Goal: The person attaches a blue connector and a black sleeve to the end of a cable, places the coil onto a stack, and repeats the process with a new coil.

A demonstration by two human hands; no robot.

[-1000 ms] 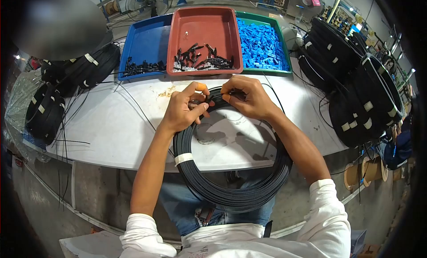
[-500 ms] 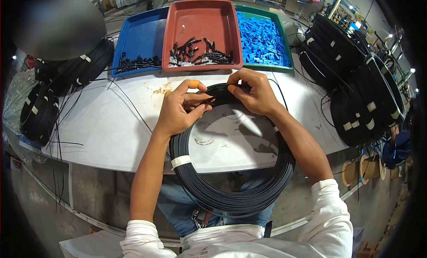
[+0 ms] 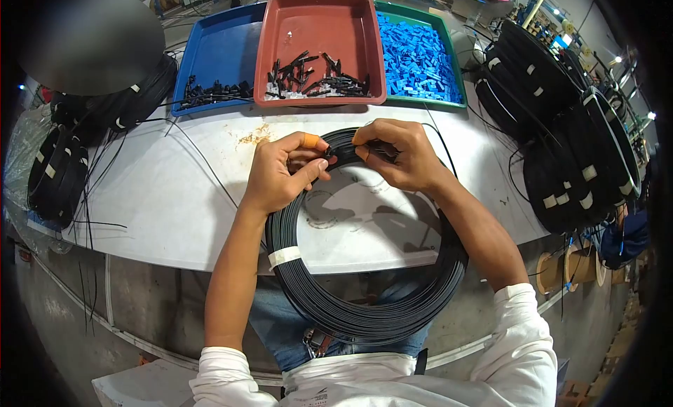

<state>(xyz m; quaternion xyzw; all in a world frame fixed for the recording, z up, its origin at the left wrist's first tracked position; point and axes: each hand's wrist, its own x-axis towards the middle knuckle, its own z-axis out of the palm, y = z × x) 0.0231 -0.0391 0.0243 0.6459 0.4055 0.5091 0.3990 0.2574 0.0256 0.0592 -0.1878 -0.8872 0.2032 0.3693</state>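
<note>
Our black cable coil (image 3: 364,319) overhangs the white table's (image 3: 175,190) near edge. We pinch its far arc with left hand (image 3: 277,175) and right hand (image 3: 403,154), fingers curled tight around it; a red tray (image 3: 315,28) sits at the far edge.

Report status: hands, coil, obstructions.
Left hand and right hand both pinching black cable coil at its far edge. Coil's far part on white table, near part overhanging. Parts trays beyond, apart from hands.

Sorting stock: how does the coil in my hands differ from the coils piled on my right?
The held coil lies flat, overhanging the table edge; the piled coils stand on edge. The held coil shows one white tape band, the piled coils several. All are black cable.
</note>
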